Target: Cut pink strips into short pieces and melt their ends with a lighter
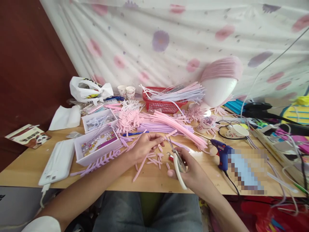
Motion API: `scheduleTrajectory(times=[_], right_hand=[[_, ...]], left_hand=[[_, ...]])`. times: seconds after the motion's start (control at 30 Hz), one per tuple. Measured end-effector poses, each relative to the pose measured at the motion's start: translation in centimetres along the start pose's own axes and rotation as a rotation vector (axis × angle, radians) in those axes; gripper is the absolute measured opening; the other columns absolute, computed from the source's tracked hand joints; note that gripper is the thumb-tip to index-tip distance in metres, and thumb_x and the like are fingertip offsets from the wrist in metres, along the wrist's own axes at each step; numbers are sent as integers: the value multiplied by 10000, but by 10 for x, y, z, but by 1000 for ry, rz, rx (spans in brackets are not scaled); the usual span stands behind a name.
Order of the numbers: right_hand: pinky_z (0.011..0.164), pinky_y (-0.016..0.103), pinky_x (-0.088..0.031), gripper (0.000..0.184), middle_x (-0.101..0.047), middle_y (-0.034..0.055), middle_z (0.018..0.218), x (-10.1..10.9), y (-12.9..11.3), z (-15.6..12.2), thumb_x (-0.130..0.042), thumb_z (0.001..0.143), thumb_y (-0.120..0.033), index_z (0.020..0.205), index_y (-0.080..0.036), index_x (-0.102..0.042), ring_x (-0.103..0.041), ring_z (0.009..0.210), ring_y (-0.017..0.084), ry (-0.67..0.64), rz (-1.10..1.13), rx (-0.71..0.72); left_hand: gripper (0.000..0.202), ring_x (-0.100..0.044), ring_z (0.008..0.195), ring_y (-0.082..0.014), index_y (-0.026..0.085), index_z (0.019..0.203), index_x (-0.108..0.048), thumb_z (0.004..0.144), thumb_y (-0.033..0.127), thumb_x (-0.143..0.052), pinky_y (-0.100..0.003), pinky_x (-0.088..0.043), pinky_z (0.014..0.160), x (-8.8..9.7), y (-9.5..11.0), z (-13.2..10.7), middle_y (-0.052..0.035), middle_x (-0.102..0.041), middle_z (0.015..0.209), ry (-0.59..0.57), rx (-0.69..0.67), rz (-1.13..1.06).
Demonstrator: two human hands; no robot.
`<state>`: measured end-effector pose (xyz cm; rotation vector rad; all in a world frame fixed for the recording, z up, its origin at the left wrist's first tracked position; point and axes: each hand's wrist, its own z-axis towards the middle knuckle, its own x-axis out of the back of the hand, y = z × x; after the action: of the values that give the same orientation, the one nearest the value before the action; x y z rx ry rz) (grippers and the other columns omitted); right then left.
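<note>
Pink fuzzy stem [171, 133] sits above the middle of the desk [149, 185], one end pinched in the fingers of the left hand [146, 146]. Largest of all is the white curtain [142, 35] with pink and purple flowers, hanging behind the far edge of the desk. Next comes the wooden desk itself, heavily covered. At the far right stands a white head form [223, 91], its top wrapped in pink. Left of it, a red basket [161, 107] carries a spread of pale stems [180, 94]. Two open white boxes sit on the left; the nearer box [102, 153] contains beads and small ornaments. A thick pink bundle [182, 129] lies slantwise at the center, partly over a purple bundle [165, 128]. Right of these is a blue glue gun [220, 151] with a black cord. Scissors [178, 167] with pale handles are grasped by the right hand [190, 167], its fingers wrapped around the grips; the blades point far and left, close to the held stem. I cannot tell whether they touch it. Smallest are the short pink snippets [154, 159], scattered on the desk between the two hands.
</note>
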<state>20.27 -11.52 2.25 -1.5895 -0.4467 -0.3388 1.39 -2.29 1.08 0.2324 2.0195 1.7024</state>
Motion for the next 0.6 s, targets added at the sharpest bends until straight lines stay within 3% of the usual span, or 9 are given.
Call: scheduleTrajectory(times=[0.2, 0.43, 0.6], right_hand=[[642, 278, -451, 398, -625, -30, 756, -19, -9, 12, -793, 693, -334, 1005, -226, -570, -562, 688, 173, -1, 74, -32], [609, 266, -408, 225, -592, -33, 708, -19, -8, 14, -706, 752, -296, 933, -214, -600, -509, 636, 153, -3, 46, 12], [593, 260, -373, 277, -577, -34, 715, -23, -3, 13, -715, 721, -280, 969, -196, -625, -467, 634, 143, -30, 111, -50]], left_hand=[[388, -374, 477, -52, 136, 755, -703, 694, 508, -792, -222, -250, 458, -2, 2, -3, -5, -630, 654, -57, 51, 105], [314, -395, 458, -55, 144, 719, -703, 738, 450, -771, -223, -306, 465, -1, 1, -3, -4, -644, 661, -79, 28, 208], [250, -479, 467, -71, 146, 739, -708, 767, 391, -756, -217, -340, 479, 2, -3, -3, -11, -656, 655, -139, 62, 231]])
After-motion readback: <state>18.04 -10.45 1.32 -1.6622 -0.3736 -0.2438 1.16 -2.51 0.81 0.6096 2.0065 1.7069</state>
